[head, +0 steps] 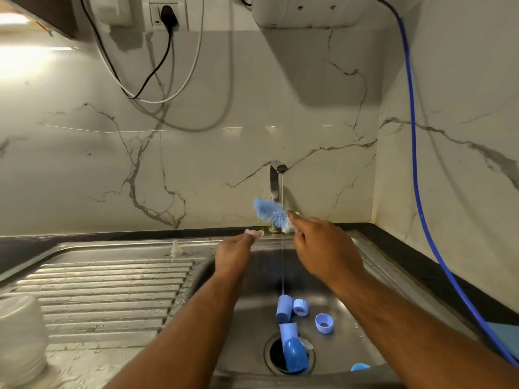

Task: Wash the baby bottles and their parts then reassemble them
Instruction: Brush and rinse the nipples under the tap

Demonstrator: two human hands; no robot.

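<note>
While a thin stream of water [282,248] falls from the tap [276,175] at the back edge of the sink [373,259], the head view shows both hands up over the basin. The left hand [234,251] pinches a small pale teat [254,233] between thumb and fingertips, just beside the stream and near the back rim. The right hand [325,248] is curled round the lower end of a blue bottle brush [269,211]. Its blurred bristle head sticks up and to the left, close to the teat, and its handle is hidden in the fist. A second clear teat [176,248] stands on the back edge of the drainboard [112,282].

Down in the basin lie the blue parts. A cap [283,308] and a ring [300,307] touch each other under the stream, and a collar [324,323] sits just to their right. A bottle [293,353] lies with its darker rounded end over the drain hole.

The teat is probably soft, light and slippery when wet. I judge it best held by its thicker base, leaving the tip free for the bristles, since a hard squeeze would fold it. The plastic parts look stiff and light, and their rims should give a sure hold.
</note>
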